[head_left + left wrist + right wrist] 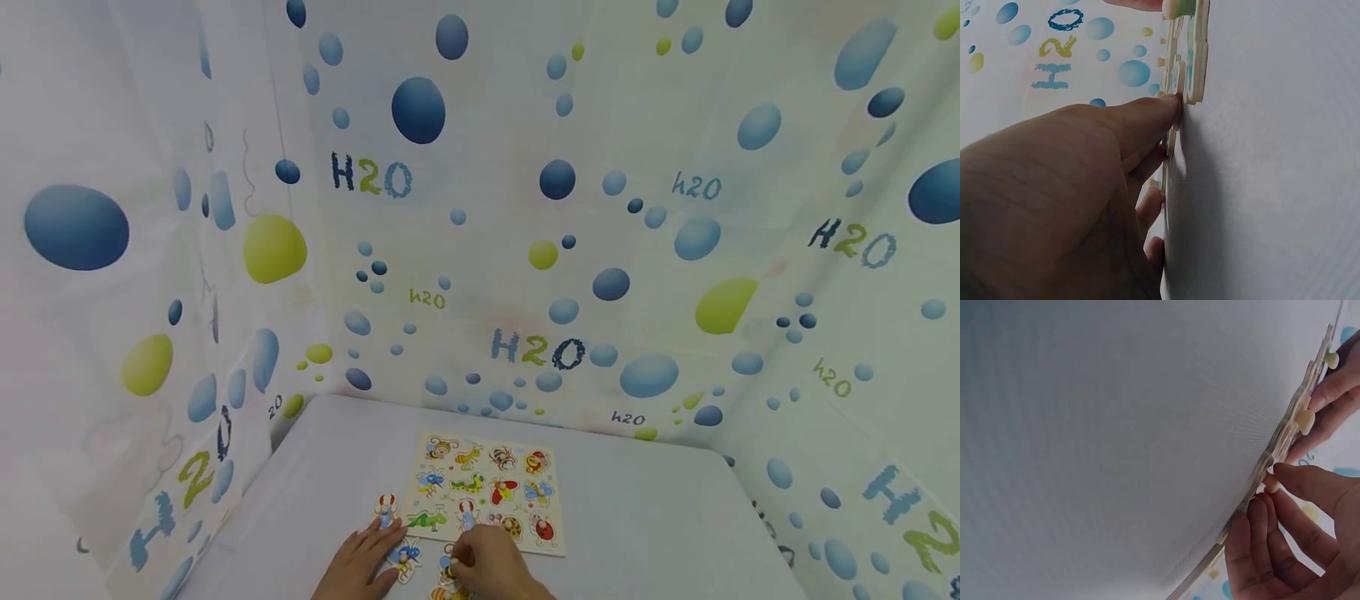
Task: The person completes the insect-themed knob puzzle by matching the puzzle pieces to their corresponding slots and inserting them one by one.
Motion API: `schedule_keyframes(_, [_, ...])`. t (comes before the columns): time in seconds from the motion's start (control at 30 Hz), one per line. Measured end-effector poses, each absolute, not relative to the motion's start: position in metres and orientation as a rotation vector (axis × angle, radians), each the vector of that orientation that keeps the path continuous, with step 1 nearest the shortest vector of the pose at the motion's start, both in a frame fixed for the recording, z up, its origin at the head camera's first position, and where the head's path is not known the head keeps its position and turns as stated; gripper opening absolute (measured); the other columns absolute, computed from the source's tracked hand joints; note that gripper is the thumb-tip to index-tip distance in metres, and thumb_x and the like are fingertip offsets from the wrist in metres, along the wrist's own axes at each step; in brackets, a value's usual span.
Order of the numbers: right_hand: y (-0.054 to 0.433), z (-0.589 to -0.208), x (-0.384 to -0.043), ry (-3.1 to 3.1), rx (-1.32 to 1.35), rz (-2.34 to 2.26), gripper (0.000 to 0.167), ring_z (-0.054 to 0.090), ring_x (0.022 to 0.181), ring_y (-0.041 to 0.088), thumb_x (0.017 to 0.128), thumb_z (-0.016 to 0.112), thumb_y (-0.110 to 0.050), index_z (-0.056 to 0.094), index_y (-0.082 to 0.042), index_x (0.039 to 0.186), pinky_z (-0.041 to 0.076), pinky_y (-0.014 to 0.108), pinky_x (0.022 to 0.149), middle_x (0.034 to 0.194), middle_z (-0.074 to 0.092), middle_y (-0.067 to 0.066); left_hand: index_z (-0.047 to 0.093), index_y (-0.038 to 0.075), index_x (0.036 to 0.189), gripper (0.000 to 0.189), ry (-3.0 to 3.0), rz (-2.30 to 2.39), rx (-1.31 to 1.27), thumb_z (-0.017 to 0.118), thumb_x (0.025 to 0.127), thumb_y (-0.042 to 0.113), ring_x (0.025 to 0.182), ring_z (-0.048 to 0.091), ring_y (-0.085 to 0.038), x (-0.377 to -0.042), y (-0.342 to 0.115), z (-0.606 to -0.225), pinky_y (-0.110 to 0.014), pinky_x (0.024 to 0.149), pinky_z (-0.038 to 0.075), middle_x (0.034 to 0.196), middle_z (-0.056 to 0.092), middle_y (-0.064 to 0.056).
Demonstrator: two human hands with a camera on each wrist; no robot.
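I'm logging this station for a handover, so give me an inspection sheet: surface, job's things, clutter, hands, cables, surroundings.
Surface: white tabletop, pale and plain.
Job's things: insect board lying flat; a blue mosquito-like piece near its front edge, a red-jawed beetle piece at its left, more pieces partly hidden by the right hand.
Clutter: nothing seen.
Hands: the left hand reaches over the loose pieces, fingers extended; the right pinches a small knob on a piece.
Cables: nothing seen.
Surroundings: white sheeting with blue and green bubbles and H2O lettering, behind and on both sides.
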State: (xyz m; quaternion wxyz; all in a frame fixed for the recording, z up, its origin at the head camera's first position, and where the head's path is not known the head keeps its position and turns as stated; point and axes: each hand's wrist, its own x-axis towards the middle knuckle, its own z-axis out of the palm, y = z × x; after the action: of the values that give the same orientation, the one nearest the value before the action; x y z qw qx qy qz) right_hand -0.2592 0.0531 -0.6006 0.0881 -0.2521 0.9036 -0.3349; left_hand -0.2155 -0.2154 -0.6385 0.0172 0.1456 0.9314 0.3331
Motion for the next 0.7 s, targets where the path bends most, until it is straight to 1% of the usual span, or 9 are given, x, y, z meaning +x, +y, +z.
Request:
schedule_keyframes(0.17, [0.0503,-0.5993,-0.2589,2.683,-0.707,-0.964,0.011,0.054,0.062,0.000,0.090,0.082,-0.018,0.077,-0.019,0.080,0.047,0.024,0.059,0.068,0.061,-0.017,0.054,0.019,0.152,0.064,2.888,1.049,0.500,0.060,0.100,0.056,0.148,0.035,-0.049,-0.2163,-0.2176,-0.6437,-0.077,0.115,0.023,0.158,0.051,-0.004])
schedule_keyframes(0.3, [0.0492,-0.5994,-0.2591,2.698,-0.700,-0.931,0.011,0.054,0.062,0.000,0.090,0.083,-0.018,0.078,-0.019,0.080,0.047,0.023,0.059,0.067,0.061,-0.016,0.056,0.019,0.151,0.064,2.886,1.049,0.493,0.060,0.100,0.056,0.148,0.036,-0.048,-0.2166,-0.2172,-0.6464,-0.077,0.114,0.025,0.157,0.052,-0.002])
schedule_keyframes(0.5, [0.0468,-0.6011,-0.2603,2.725,-0.713,-0.916,0.009,0.054,0.063,-0.001,0.089,0.083,-0.018,0.079,-0.018,0.081,0.047,0.023,0.059,0.067,0.062,-0.016,0.055,0.018,0.152,0.066,2.868,1.050,0.459,0.061,0.099,0.057,0.150,0.034,-0.047,-0.2163,-0.2158,-0.6428,-0.075,0.117,0.021,0.158,0.051,-0.003])
schedule_keyframes(0.7, [0.0461,-0.5976,-0.2603,2.724,-0.723,-0.925,0.008,0.055,0.062,-0.001,0.089,0.083,-0.016,0.079,-0.018,0.082,0.049,0.023,0.059,0.068,0.063,-0.017,0.055,0.018,0.152,0.066,2.884,1.024,0.448,0.062,0.098,0.057,0.151,0.034,-0.045,-0.2164,-0.2151,-0.6400,-0.074,0.118,0.022,0.158,0.051,-0.003])
